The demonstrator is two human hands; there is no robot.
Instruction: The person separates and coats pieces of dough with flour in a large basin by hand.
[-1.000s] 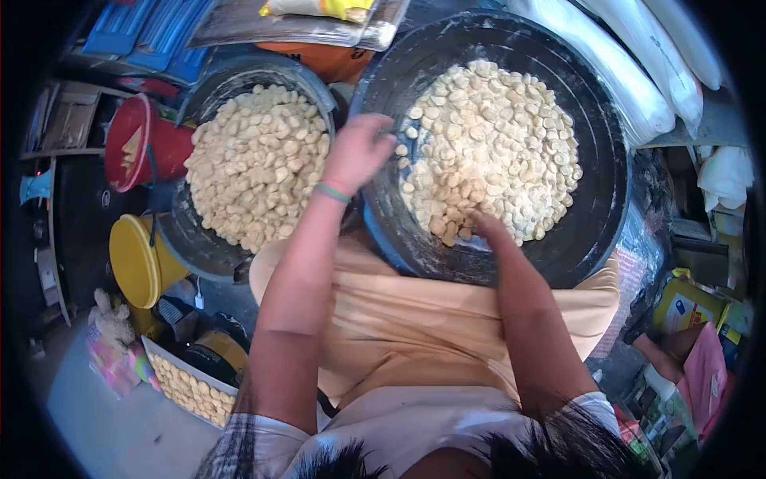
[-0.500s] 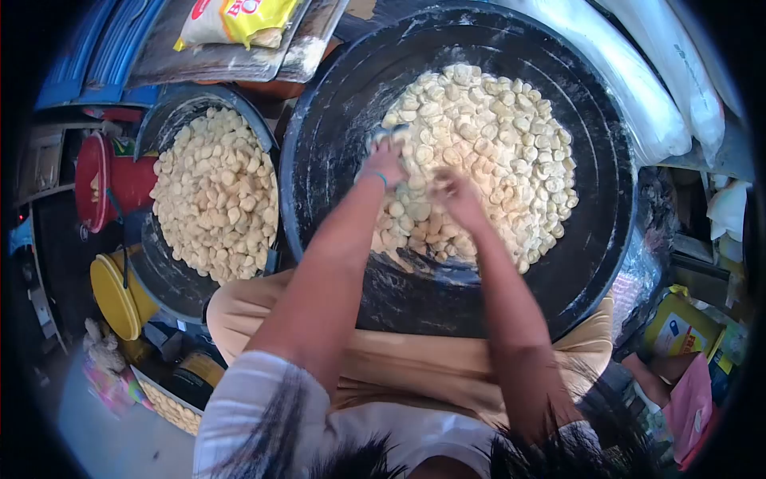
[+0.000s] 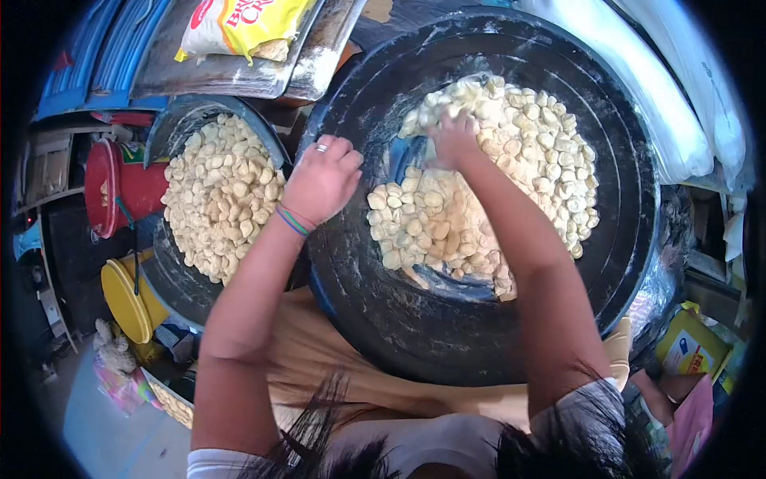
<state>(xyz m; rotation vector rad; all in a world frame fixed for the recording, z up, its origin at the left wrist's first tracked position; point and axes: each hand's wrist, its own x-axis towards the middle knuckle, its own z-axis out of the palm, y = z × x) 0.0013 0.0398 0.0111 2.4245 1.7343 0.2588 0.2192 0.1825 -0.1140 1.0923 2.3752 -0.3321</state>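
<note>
A wide black basin (image 3: 359, 319) holds a heap of pale, flour-dusted dough pieces (image 3: 550, 152). My left hand (image 3: 323, 177) has a ring and coloured wrist bands; it rests at the basin's left rim with its fingers curled over, and what they grip, if anything, is hidden. Over at the back of the heap, my right hand (image 3: 453, 142) touches the pieces, fingers spread. Just left of it, a patch of the bluish basin floor shows. To the left stands a smaller dark tub (image 3: 179, 120) full of similar pieces (image 3: 219, 191).
Metal trays (image 3: 231, 76) with a yellow-and-white packet (image 3: 243, 28) lie at the back left. A red bucket (image 3: 136, 188) and a yellow bucket (image 3: 128, 295) stand at the left. White sacks (image 3: 638, 88) line the back right. Someone else's arm (image 3: 654, 397) shows at the lower right.
My left hand has moved out of the heap to the basin's left rim. My right hand has moved to the back of the heap, and dough pieces there have shifted, baring some floor.
</note>
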